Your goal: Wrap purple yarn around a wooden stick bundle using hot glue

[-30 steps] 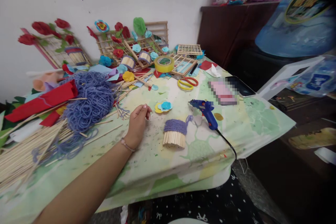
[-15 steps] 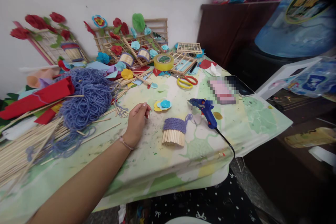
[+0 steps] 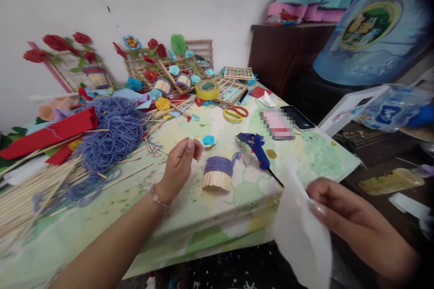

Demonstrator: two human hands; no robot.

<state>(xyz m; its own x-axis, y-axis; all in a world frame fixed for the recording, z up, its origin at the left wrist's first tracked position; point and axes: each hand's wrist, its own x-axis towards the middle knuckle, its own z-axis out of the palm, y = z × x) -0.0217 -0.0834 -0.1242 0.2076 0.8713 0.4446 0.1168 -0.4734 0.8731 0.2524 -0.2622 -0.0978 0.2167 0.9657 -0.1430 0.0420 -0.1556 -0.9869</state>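
My right hand [image 3: 349,221] pinches a white tissue [image 3: 301,235], which hangs down past the table's front edge. My left hand [image 3: 182,160] is over the table with its fingers curled and thumb pressed against them; what is in them, if anything, I cannot make out. Just beyond its fingertips lies a blue paper flower [image 3: 208,140] with a paler edge. To its right stands a small stick basket [image 3: 217,181], its upper part wrapped in purple yarn [image 3: 219,165]. Farther right, a blue hot glue gun [image 3: 257,149] lies with its black cord running toward the tissue.
A heap of purple yarn [image 3: 113,128] and many wooden sticks [image 3: 44,189] cover the left side. Scissors [image 3: 235,113], a tape roll [image 3: 207,90], stick frames [image 3: 238,73] and paper flowers are at the back. Phones [image 3: 298,118] lie right; a water bottle [image 3: 356,36] stands beyond.
My right hand has come into view from the right, holding the white tissue. My left hand has shifted slightly toward the basket and flower. The whole view has turned a little.
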